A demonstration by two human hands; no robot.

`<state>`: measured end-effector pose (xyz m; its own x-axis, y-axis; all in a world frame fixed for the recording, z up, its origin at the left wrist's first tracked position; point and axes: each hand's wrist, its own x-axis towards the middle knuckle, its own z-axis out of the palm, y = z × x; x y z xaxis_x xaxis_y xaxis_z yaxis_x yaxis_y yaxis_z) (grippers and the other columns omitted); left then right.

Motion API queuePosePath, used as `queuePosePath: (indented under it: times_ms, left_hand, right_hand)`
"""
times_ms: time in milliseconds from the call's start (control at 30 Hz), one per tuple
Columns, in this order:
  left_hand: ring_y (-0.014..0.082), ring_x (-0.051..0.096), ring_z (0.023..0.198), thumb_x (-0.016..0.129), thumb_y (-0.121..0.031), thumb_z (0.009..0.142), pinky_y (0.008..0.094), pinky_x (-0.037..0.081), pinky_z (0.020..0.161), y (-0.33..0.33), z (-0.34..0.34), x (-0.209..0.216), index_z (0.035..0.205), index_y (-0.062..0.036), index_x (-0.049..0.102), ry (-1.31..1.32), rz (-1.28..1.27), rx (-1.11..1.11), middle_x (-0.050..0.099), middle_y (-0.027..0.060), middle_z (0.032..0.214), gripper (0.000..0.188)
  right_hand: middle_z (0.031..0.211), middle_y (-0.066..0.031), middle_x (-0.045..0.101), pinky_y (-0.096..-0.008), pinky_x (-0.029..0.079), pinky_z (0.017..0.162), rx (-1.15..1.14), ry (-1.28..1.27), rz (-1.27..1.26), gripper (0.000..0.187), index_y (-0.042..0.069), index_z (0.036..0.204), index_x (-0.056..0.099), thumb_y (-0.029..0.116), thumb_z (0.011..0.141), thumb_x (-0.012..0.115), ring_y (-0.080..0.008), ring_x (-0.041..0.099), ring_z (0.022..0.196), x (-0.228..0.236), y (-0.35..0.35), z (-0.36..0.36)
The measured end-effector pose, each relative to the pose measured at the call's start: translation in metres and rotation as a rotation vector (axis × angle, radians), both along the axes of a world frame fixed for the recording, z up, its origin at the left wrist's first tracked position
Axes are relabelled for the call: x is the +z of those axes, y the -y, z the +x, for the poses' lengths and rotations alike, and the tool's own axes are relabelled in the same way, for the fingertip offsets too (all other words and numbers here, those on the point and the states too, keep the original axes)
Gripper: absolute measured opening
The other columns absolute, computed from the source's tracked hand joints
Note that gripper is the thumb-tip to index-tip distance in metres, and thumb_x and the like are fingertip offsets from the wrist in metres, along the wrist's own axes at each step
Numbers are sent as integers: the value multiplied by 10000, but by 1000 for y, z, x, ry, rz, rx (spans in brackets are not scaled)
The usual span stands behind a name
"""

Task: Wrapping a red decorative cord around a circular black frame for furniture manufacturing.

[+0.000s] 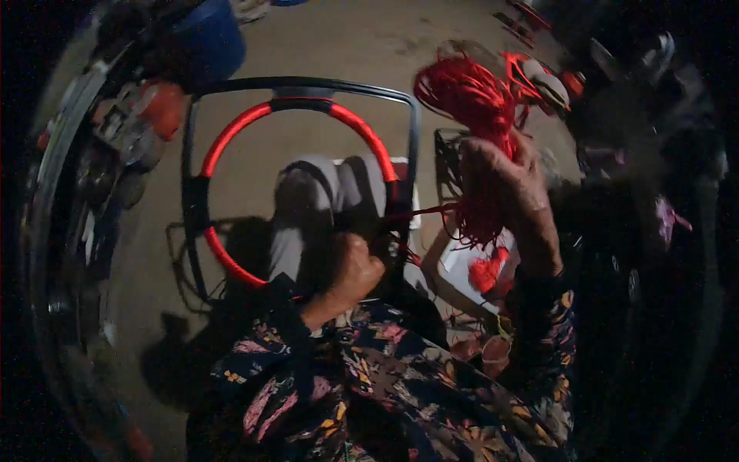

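Observation:
A square dark frame (416, 131) stands over my knees. Inside it sits a ring (231, 125) wrapped in bright red cord, with black bands at its top and left. My right hand (523, 189) is raised at the right, closed round a bundle of red cord (469, 88) whose loops spill out above and below the fist. From that bundle a red strand (422, 212) runs left to the frame's right side. My left hand (354, 269) is closed low in front of my lap, by the ring's lower right part; what its fingers hold is hidden.
Below my right hand lies a pale, light-coloured object with a red tuft (486, 271) on it. A blue container (212, 42) stands far left. Round blurred objects, one of them orange-red (162, 110), line the left side. Dark clutter fills the right edge.

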<state>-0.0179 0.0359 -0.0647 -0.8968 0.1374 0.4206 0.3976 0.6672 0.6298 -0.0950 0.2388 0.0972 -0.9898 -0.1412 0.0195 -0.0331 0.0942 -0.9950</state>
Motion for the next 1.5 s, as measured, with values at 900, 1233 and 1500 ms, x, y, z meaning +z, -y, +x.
queuePosePath:
  times_ms: [900,1233,1500]
  left_hand:
    - [173,342,475,643,-147,802,360,313,476,-2,-9,21,636,43,493,583,186,-161,389,156,522,293]
    - [135,343,485,614,-153,826,350,308,470,-3,-8,16,655,41,506,666,256,-144,363,106,513,280]
    - [148,337,470,621,-147,819,357,308,467,-13,-14,22,650,44,505,548,104,-189,357,125,503,280]
  right_hand:
    - [652,43,468,-250,418,494,-221,428,45,113,71,894,532,173,863,567,-81,496,597,-134,-71,86]
    - [594,21,482,-256,358,412,-289,426,-195,102,78,839,512,163,847,569,-93,448,455,-185,-63,92]
    - [644,25,524,-250,379,497,-392,482,-222,163,65,842,567,213,828,633,-74,478,553,-256,-58,84]
